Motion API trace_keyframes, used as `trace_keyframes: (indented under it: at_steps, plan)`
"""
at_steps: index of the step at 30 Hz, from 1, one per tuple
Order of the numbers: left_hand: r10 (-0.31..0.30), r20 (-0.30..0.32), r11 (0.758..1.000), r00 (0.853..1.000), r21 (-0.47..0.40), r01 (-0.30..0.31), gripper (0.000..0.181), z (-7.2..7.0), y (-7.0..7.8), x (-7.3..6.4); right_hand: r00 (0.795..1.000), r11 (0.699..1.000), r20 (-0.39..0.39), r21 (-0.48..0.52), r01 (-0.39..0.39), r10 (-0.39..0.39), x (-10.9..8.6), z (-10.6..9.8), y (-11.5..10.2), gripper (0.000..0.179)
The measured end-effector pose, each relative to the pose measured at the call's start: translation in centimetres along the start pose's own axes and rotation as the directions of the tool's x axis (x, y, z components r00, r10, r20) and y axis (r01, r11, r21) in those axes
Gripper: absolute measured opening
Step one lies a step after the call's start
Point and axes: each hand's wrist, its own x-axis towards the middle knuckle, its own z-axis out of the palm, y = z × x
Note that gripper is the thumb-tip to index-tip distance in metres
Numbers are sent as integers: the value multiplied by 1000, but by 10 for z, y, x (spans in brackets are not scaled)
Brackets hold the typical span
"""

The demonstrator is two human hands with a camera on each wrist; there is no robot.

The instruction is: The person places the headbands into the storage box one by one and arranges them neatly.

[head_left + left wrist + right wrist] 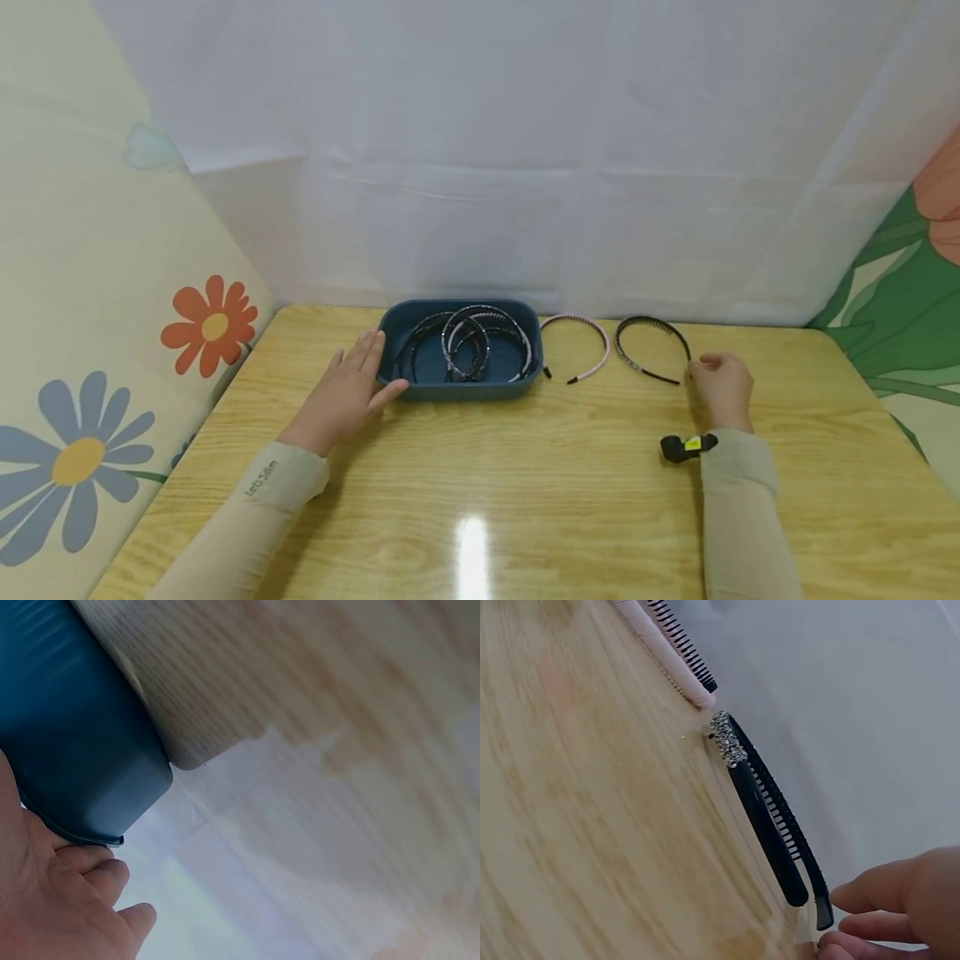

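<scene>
A dark blue plastic basket stands near the back of the table, with several dark, sparkly and pinkish headbands in it. My left hand rests on its left end, fingers along the side and thumb at the front rim. In the left wrist view, my fingers lie by the basket's rim. A black toothed headband with a silvery sparkly section lies to the right. My right hand touches its right end with the fingertips; the right wrist view shows no finger round that end.
Between the basket and the black headband lies a pink toothed headband. The wooden table meets a white cloth behind. A black wrist device is at my right cuff. Flower-patterned sheets hang at both sides.
</scene>
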Motion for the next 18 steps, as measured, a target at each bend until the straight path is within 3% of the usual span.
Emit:
trace_keyframes:
  at_steps: [18]
  plan:
    - [-5,4,1000,1000,5,5,92,0,0,0,999,997,-27,-61,37,-39,0,2,-1,29]
